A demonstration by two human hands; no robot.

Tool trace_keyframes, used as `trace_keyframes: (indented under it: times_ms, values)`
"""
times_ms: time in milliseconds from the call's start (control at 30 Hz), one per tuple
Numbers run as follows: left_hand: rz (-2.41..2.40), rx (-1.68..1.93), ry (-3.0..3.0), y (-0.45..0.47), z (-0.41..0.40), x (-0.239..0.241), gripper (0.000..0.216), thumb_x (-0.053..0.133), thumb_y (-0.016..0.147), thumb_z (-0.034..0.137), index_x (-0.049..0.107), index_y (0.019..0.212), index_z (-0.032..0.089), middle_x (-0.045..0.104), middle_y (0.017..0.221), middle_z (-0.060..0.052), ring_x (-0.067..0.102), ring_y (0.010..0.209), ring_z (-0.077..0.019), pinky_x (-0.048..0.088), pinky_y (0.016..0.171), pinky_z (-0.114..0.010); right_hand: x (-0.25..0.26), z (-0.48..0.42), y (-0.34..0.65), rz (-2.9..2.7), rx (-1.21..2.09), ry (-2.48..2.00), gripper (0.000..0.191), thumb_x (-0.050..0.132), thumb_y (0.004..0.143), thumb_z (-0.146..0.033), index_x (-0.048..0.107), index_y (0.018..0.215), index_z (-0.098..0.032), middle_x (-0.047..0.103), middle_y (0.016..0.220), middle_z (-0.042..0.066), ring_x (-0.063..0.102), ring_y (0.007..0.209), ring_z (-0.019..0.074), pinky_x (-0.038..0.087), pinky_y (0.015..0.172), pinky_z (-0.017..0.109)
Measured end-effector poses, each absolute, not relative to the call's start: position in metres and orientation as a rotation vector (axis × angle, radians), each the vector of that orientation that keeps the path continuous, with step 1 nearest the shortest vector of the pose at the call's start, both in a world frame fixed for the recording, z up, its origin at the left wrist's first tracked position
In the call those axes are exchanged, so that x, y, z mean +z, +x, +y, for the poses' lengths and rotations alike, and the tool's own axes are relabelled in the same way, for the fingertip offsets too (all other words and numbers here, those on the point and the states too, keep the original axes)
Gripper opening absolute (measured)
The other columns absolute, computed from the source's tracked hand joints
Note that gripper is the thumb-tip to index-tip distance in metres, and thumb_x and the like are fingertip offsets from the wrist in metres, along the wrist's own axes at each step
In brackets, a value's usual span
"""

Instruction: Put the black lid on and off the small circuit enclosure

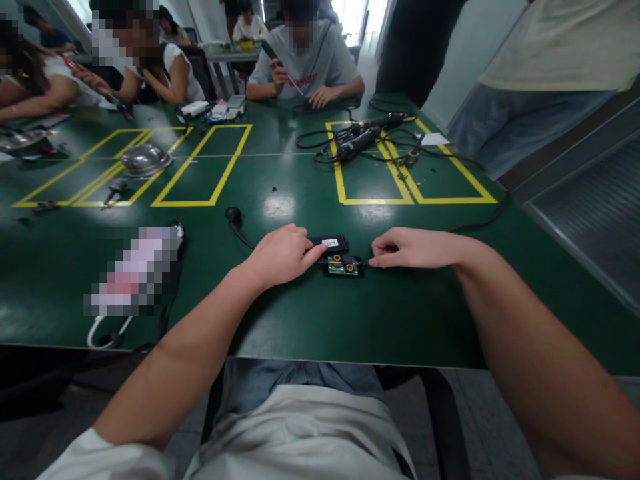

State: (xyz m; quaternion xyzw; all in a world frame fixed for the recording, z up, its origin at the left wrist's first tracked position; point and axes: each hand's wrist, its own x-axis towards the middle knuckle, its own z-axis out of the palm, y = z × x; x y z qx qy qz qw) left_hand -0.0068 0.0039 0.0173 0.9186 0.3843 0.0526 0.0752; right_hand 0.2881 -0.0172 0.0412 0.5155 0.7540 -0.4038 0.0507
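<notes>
A small open black case with a green circuit board (pixel 343 266) lies on the green table (pixel 300 313) in front of me. Its black lid (pixel 331 243) with a white label lies just behind it. My left hand (pixel 280 255) is curled, fingertips pinched at the left end of the board and the lid. My right hand (pixel 407 248) is closed in a pinch at the right end of the case, where a thin black cable leaves it. A black cable (pixel 239 230) with a round plug runs off to the left.
Yellow tape rectangles (pixel 200 167) mark the table. Electric screwdrivers with tangled cables (pixel 363 139) lie at the back right. A metal bowl (pixel 145 159) sits at the left, a blurred object (pixel 135 270) near me. Several people work at the far side.
</notes>
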Motion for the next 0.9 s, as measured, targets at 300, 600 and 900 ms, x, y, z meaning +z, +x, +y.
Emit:
trace_keyframes:
  times_ms: [300, 600, 900]
  values:
    - [1.151, 0.475, 2.785, -0.006, 0.004, 0.013, 0.042, 0.074, 0.106, 0.049, 0.076, 0.133, 0.016, 0.074, 0.137, -0.018, 0.066, 0.127, -0.0357, 0.055, 0.113, -0.052, 0.041, -0.019, 0.285, 2.281, -1.217, 1.622, 0.054, 0.070, 0.082, -0.078, 0.059, 0.074, -0.025, 0.050, 0.066, -0.003, 0.046, 0.065, 0.0169, 0.035, 0.065, 0.034]
    - [1.024, 0.342, 2.810, -0.006, 0.011, 0.004, 0.035, 0.062, 0.114, 0.035, 0.079, 0.142, 0.023, 0.083, 0.131, -0.011, 0.072, 0.112, -0.0293, 0.055, 0.101, -0.045, 0.041, -0.019, 0.286, 2.299, -1.253, 1.628, 0.055, 0.071, 0.080, -0.078, 0.057, 0.073, -0.025, 0.048, 0.066, -0.004, 0.043, 0.064, 0.0164, 0.034, 0.064, 0.033]
    - [0.870, 0.759, 2.684, -0.006, 0.001, 0.012, 0.044, 0.059, 0.115, 0.041, 0.073, 0.153, 0.025, 0.080, 0.134, -0.012, 0.067, 0.120, -0.0296, 0.053, 0.111, -0.051, 0.040, -0.018, 0.285, 2.295, -1.228, 1.645, 0.041, 0.069, 0.080, -0.065, 0.061, 0.074, -0.025, 0.054, 0.069, -0.002, 0.048, 0.065, 0.0176, 0.036, 0.065, 0.034]
